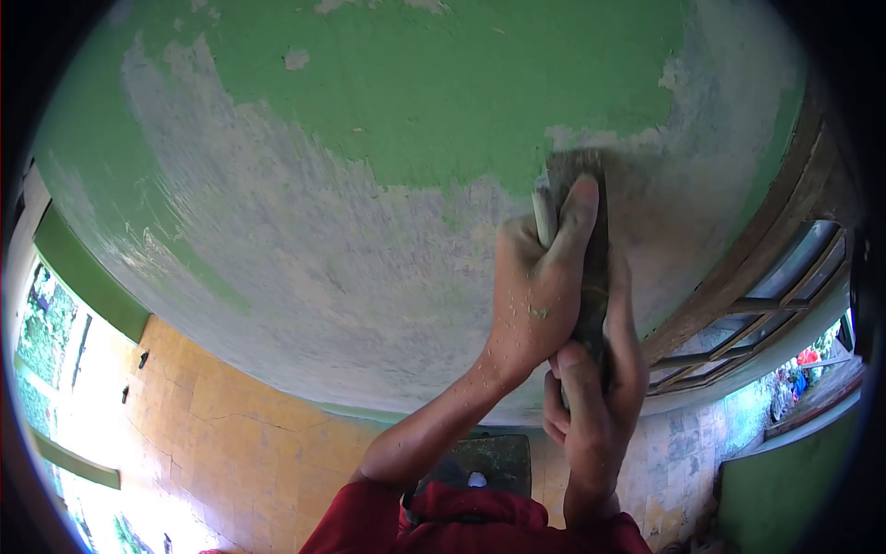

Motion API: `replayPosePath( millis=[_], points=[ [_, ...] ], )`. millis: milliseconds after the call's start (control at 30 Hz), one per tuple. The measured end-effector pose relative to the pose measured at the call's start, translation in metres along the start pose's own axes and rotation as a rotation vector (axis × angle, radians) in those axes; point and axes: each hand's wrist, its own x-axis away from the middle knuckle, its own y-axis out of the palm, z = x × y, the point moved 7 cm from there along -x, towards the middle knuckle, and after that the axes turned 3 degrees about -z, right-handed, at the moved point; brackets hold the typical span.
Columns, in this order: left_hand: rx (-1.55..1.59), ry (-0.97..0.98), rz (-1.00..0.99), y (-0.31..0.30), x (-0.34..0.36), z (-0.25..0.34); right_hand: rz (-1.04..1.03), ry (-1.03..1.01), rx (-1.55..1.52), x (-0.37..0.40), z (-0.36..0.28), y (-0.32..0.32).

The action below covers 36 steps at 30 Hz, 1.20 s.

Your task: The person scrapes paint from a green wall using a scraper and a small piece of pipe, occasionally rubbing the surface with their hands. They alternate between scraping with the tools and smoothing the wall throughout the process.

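Note:
A long, dark, flat scraper (595,263) stands nearly upright in both hands, its broad top end against the wall (369,268). My left hand (544,277) is closed around its upper part, with the thumb pressed flat along the face. A pale narrow strip (544,217) shows beside the scraper at the left fingers. Lower down, my right hand (595,397) is wrapped around the scraper's lower end. Green paint (443,83) covers the upper wall, while a scraped grey-white area spreads below and around the scraper. Small green flakes cling to the left hand and forearm.
To the right is a wooden-framed window (748,323) with several panes. Yellowish floor tiles (249,406) lie below the wall. A dark block-like surface (498,457) is beneath me. Bright openings with green posts stand at the left, and a low green wall (784,499) at the lower right.

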Motion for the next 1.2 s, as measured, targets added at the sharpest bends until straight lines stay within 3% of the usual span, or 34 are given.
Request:
replayPosePath(
  millis=[133,233,433,767,933,1033,1200],
  points=[
    [0.014,-0.063,-0.014,-0.002,0.005,-0.005,0.004,-0.031,0.03,0.0,-0.005,0.008],
    [-0.024,0.001,-0.016,-0.004,0.006,-0.008,0.14,-0.023,0.052,0.007,-0.001,0.003],
    [-0.036,-0.018,-0.007,-0.004,0.007,-0.012,-0.018,0.001,-0.009,0.004,0.003,-0.001],
    [-0.051,0.042,0.008,-0.002,0.005,-0.008,-0.013,-0.041,0.072,0.0,0.004,-0.003],
    [-0.01,-0.027,0.03,-0.001,0.006,-0.009,-0.021,-0.012,0.077,0.003,0.004,-0.005],
    [-0.052,0.054,0.039,-0.001,0.002,-0.006,0.063,-0.108,0.076,-0.003,0.001,-0.004],
    [-0.028,0.014,0.042,0.0,0.005,-0.004,0.081,-0.105,0.091,-0.003,-0.004,0.0]
  ],
)
